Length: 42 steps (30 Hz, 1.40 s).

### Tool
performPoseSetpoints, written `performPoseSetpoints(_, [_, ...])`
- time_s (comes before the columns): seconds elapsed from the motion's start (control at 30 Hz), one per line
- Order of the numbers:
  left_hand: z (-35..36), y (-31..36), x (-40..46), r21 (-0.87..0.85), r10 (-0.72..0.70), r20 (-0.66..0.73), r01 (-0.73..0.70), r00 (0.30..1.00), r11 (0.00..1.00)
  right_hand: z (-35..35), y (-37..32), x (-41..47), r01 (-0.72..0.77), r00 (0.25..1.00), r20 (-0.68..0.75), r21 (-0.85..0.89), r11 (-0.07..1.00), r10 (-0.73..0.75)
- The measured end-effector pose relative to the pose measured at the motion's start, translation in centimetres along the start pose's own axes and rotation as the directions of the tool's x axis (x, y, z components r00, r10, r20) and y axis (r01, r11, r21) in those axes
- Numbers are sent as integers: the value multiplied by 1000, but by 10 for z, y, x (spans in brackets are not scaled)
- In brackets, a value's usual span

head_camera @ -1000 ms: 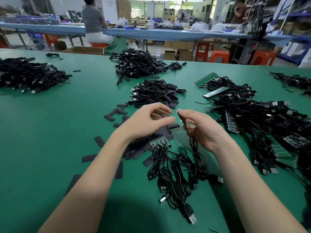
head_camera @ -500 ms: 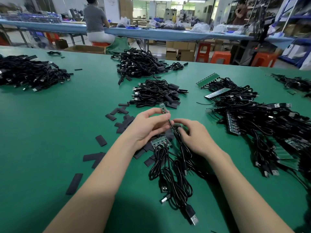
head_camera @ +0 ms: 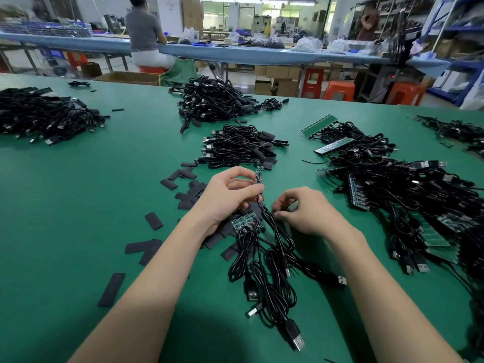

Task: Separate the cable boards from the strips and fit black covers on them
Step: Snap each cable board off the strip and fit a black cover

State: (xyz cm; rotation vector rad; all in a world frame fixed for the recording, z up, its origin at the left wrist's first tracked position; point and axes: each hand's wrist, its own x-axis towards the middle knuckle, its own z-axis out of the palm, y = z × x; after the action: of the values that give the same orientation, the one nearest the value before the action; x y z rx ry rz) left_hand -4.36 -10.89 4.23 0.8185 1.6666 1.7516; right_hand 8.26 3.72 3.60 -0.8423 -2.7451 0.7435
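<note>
Both my bare forearms reach forward, converging at centre. My left hand is raised, wrist bent, thumb and fingers pinching a narrow green cable board upright just below its lower end. My right hand sits lower, knuckles up, fingers curled downward; whether the fingertips pinch anything, I cannot tell.

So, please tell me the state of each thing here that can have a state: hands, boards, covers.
left hand: pinches a single board, held upright
single board: separated, bare, no cover yet
right hand: fingers curled, down at the covers; grip unclear
board strip: flat on table, cables attached
black covers: loose, scattered
</note>
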Motion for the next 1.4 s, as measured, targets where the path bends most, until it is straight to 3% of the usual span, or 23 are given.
performPoseSetpoints(0.27, [-1,0,0,35,-12,44,11,999,999,-6,0,0,-140,989,41,4,990,140])
performPoseSetpoints(0.37, [-2,-1,0,48,-22,58,19,998,999,-7,-1,-1,-114,993,-21,27,993,115])
performPoseSetpoints(0.43, [-2,0,0,70,-31,75,26,997,997,-9,-3,-3,-84,992,-81,138,987,96])
performPoseSetpoints(0.5, [-2,1,0,116,-39,97,27,995,993,-14,-8,-7,-78,990,-75,401,913,118])
performPoseSetpoints(0.6, [-2,3,-2,162,-40,122,20,992,987,-23,-13,-10,-97,991,11,737,669,131])
performPoseSetpoints(0.83, [-2,7,-4,180,-54,208,16,977,984,-30,-15,-14,-35,999,30,977,212,29])
performPoseSetpoints(1.23, [-7,12,-7,36,-113,358,107,927,994,-23,-20,-14,112,994,-113,989,94,10])
performPoseSetpoints(1.4, [-7,13,-8,22,-102,371,101,923,995,-22,-22,-16,125,992,-124,986,109,-14])
